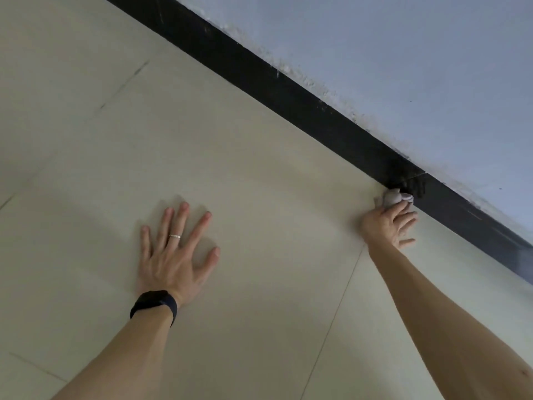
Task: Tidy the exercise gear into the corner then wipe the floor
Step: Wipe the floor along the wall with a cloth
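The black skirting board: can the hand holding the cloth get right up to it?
Probably yes. The right hand grips the bunched cloth, which seems to touch the foot of the black skirting board; only bare floor tile lies around it, nothing in between.

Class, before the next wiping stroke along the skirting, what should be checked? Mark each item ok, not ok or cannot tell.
1. Right hand grips the cloth: ok.
2. Cloth sits on the floor against the black skirting: ok.
3. Left hand flat on the floor, bracing: ok.
4. Exercise gear tidied into the corner: cannot tell, none in view.
5. Cloth clean enough: cannot tell.
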The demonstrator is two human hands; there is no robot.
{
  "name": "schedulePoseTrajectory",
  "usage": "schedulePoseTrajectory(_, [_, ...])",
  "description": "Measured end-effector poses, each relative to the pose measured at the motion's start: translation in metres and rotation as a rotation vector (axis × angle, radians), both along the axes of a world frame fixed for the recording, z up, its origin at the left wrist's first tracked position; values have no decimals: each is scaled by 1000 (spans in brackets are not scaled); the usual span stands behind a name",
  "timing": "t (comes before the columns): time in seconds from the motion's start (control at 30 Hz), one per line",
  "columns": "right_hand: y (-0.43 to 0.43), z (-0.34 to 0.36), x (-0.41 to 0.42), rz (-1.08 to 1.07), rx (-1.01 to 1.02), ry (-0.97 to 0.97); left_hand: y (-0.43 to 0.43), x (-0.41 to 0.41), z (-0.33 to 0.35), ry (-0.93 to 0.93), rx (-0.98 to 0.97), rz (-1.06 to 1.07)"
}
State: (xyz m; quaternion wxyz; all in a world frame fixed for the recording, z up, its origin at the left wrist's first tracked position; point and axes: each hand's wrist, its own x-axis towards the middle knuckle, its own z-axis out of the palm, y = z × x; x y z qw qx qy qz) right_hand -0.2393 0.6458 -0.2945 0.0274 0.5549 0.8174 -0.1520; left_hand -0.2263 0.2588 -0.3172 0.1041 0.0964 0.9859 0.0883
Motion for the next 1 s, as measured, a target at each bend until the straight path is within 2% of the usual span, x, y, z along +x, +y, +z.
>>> schedulePoseTrajectory(0.03, [-3,3,-15,-108,-47,4,0,1,-1,3,4,4])
schedulePoseTrajectory(0.07, [-11,9,-29,-119,-131,-12,1,1,-1,5,2,6])
schedulePoseTrajectory(0.13, [-41,6,-57,-1,-212,-10,0,-1,-2,4,-9,3])
schedulePoseTrajectory(0.23, [-109,-5,-79,461,-52,41,-2,-2,-4,1,-25,11])
schedulePoseTrajectory(0.3, [-139,-9,-80,816,-33,4,-1,-2,-6,21,-22,-1])
schedulePoseTrajectory(0.43, [-115,1,-71,1151,65,-143,8,-14,-8,15,-13,-33])
schedulePoseTrajectory(0.6, [-119,11,22,1378,6,-210,4,-20,-2,-50,-49,-39])
schedulePoseTrajectory(0.7, [-144,21,123,1693,-127,-219,2,-14,5,-79,-25,-33])
schedulePoseTrajectory(0.8, [-127,18,143,1934,-137,-213,5,-7,5,-60,-36,-36])
schedulePoseTrajectory(0.83, [-117,12,128,1904,-87,-211,4,-6,5,-48,-42,-31])
schedulePoseTrajectory(0.87, [-108,9,105,1783,-34,-205,4,-6,4,-40,-56,-25])
schedulePoseTrajectory(0.97, [-85,9,42,1270,-32,-264,6,-7,2,-46,-80,-45])
schedulePoseTrajectory(1.0, [-82,10,35,1180,-51,-277,6,-6,3,-69,-73,-50])
